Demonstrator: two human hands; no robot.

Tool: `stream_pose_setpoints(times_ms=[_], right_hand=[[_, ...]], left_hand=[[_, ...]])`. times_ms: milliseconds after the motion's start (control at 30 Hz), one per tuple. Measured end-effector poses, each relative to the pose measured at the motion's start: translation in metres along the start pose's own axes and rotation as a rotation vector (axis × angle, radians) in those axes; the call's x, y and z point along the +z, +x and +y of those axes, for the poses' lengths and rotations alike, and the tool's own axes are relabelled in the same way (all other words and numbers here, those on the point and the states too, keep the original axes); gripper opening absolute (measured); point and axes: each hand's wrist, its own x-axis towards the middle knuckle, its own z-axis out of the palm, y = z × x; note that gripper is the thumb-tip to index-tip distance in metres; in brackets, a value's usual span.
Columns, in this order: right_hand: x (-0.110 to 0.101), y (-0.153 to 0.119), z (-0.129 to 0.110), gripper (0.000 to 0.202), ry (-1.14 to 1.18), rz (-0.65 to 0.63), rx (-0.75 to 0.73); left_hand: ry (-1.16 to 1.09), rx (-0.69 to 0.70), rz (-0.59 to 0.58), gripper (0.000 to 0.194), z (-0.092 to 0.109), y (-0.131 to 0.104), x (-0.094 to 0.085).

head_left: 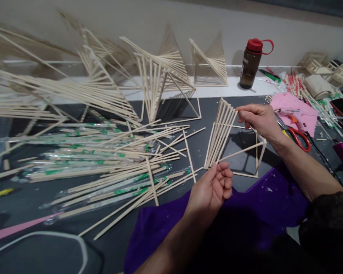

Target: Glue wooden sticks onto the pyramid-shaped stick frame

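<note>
A small frame built of wooden chopsticks (pixel 221 131) stands before me, with a slanted row of several sticks on its left side. My right hand (pixel 257 118) is closed in a pinch at the upper end of the rightmost chopstick in that row. Lower down, my left hand (pixel 210 186) has its fingers curled, palm up. Its thumb and forefinger pinch the row's lower end, by the frame's bottom corner. The frame's open right part, with a corner joint (pixel 263 141), lies below my right wrist.
Loose and plastic-wrapped chopsticks (pixel 103 160) cover the table's left side. Larger stick structures (pixel 160 64) stand along the wall. A brown bottle with a red lid (pixel 250 64) is behind. Red-handled scissors (pixel 300 139), pink material (pixel 294 110) and a purple cloth (pixel 160 224) lie nearby.
</note>
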Motion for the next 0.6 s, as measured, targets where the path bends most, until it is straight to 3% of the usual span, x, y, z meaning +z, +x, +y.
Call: stream_pose_setpoints(times_ms=[600], right_hand=[[0.0002,-0.0004,-0.005,0.016,-0.004,-0.012,-0.013]], left_hand=[[-0.029,0.025,-0.055,0.039,-0.0031,0.0004,-0.0031]])
